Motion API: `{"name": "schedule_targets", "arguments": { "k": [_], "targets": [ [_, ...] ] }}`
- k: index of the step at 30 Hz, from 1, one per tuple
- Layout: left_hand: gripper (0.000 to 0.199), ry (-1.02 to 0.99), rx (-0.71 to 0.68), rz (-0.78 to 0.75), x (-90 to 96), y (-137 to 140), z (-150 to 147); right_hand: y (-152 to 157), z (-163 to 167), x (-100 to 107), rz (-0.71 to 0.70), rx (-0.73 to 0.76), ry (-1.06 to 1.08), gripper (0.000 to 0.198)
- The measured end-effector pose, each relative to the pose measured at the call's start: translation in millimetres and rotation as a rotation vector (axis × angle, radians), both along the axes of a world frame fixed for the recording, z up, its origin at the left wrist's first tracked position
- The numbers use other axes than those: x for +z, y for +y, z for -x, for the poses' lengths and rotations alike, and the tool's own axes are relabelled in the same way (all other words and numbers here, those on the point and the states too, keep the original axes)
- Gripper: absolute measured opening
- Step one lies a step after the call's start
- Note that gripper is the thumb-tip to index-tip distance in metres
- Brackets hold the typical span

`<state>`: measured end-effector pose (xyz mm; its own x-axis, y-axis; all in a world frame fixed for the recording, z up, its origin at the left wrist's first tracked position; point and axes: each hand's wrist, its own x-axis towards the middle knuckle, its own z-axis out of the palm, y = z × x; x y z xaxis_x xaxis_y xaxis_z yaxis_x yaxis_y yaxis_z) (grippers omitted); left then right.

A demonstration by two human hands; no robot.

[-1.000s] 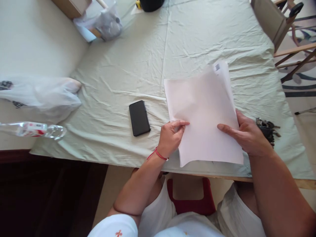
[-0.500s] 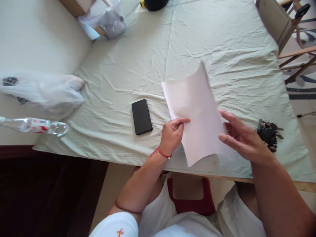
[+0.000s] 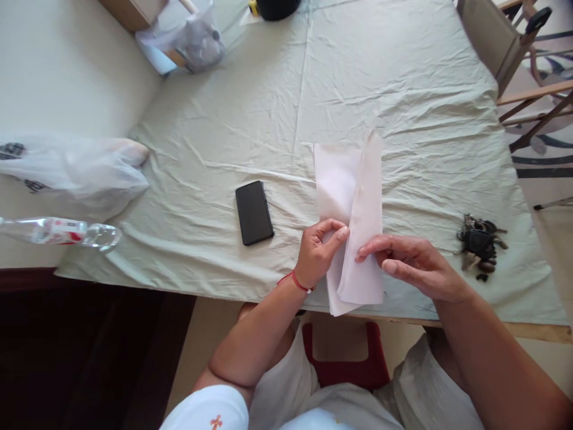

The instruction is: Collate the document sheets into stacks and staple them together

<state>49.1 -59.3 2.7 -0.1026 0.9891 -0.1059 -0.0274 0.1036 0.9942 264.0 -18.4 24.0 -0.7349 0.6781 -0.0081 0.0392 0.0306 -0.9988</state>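
Note:
A white sheet of paper [image 3: 367, 197] lies near the table's front edge, its right part folded over toward the left. My left hand [image 3: 319, 249] is closed on the paper, thumb and index finger pinching near the folded-over edge. My right hand [image 3: 414, 263] rests its outstretched fingertips on the folded part, thumb apart from the fingers. To the left of the paper lies a black smartphone [image 3: 254, 212], screen up. A bunch of keys [image 3: 481, 243] sits to the right of my right hand.
A wrinkled pale green cloth [image 3: 268, 119] covers the table. At the left are a white plastic bag [image 3: 76, 173] and a clear bottle [image 3: 62, 231] on its side. Farther back stand a filled clear bag [image 3: 197, 45] and a black object [image 3: 278, 7]. A folding chair [image 3: 487, 42] is at right.
The right part of the paper has been folded over to the left. My right hand moved left with it and now touches the folded part. My left hand shifted slightly and still pinches the sheet.

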Motion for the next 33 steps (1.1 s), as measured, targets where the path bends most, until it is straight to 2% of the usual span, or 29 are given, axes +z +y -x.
{"name": "schedule_targets", "arguments": {
  "k": [6, 9, 12, 16, 18, 23, 26, 30, 33],
  "targets": [
    [0.029, 0.088, -0.012, -0.049, 1.2, 2, -3, 1, -2, -2, 0.005, 0.036, -0.023, 0.029],
    [0.024, 0.097, 0.0, -0.06, 0.4, 4, -4, 1, -2, -3, -0.002, 0.001, 0.0, 0.028],
    [0.023, 0.099, 0.005, -0.086, -1.3, 5, -3, 2, -5, -5, 0.038, -0.15, 0.097, 0.024],
    [0.022, 0.136, -0.007, -0.132, -2.8, 5, -2, 14, -10, -9, 0.143, -0.51, 0.23, 0.026],
    [0.021, 0.177, -0.007, -0.166, -2.5, 4, -1, 23, -13, -12, 0.203, -0.624, 0.236, 0.031],
    [0.018, 0.319, -0.019, -0.285, 0.2, 2, 1, 37, -21, -15, 0.343, -0.661, 0.209, 0.041],
    [0.018, 0.379, -0.031, -0.31, 0.1, 1, 1, 37, -23, -17, 0.26, -0.656, 0.159, 0.048],
    [0.016, 0.447, -0.049, -0.354, -2.3, 0, 0, 36, -23, -23, 0.043, -0.614, -0.003, 0.072],
    [0.016, 0.435, -0.068, -0.338, -3.1, 0, -1, 37, -23, -26, -0.14, -0.658, -0.164, 0.078]
  ]
}}
